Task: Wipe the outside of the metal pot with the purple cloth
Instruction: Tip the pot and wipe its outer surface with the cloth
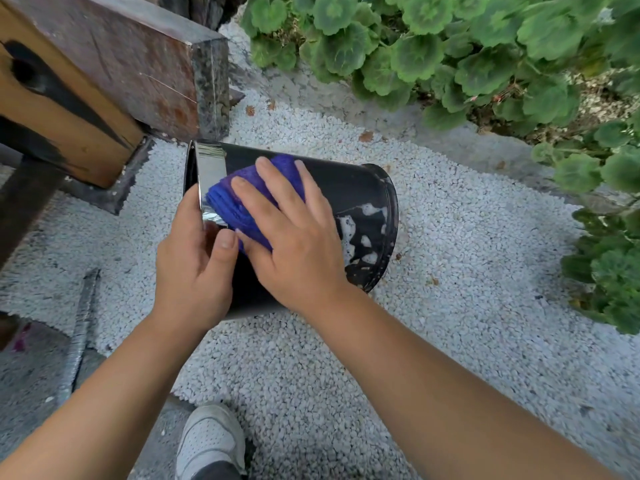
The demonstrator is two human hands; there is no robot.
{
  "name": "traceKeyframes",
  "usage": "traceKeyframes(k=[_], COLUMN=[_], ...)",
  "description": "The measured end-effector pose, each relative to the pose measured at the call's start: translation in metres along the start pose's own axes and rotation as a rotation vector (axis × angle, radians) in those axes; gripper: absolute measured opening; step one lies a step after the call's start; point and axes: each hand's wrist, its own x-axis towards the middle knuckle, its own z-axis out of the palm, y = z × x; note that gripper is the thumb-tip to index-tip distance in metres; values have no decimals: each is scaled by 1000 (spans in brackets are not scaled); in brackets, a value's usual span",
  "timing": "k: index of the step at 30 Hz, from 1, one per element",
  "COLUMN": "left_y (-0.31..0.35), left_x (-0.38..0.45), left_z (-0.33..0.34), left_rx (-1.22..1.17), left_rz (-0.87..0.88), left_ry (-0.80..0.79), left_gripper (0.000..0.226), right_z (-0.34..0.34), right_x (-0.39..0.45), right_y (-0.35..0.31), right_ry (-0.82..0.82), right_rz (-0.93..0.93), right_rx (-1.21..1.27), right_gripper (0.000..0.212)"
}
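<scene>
Metal pot (pixel 349 188) on its side, black with shiny rim, our left hand (pixel 194 268) gripping rim, right hand (pixel 291 244) flat, fingers spread, pressing purple cloth (pixel 249 199) on it

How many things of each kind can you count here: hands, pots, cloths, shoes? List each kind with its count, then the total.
Hands: 2 (left hand, right hand)
Pots: 1 (pot)
Cloths: 1 (cloth)
Shoes: 1 (shoe)
Total: 5
</scene>
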Motion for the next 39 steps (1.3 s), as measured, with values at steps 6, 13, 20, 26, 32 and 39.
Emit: traceKeyframes(k=[6,13,20,26,32,39], left_y=[-4,0,8,-5,-21,-32], left_x=[6,12,23,30,-6,-12], left_z=[6,22,29,14,21,21], left_rx=[-26,24,128,257,-92,-68], left_rz=[-27,-83,-108,-49,-80,-115], left_ry=[25,-52,-135,-209,-25,65], left_gripper=[50,58,80,84,56,60], right_z=[4,-8,-16,-20,-10,21], right_x=[-4,-17,-16,-15,-6,-8], right_y=[42,102,122,113,59,4], right_ry=[22,-9,24,67,83,139], right_rz=[89,457,498,506,286,-174], right_rx=[-62,4,4,6,122,14], right_gripper=[48,51,49,47,48,37])
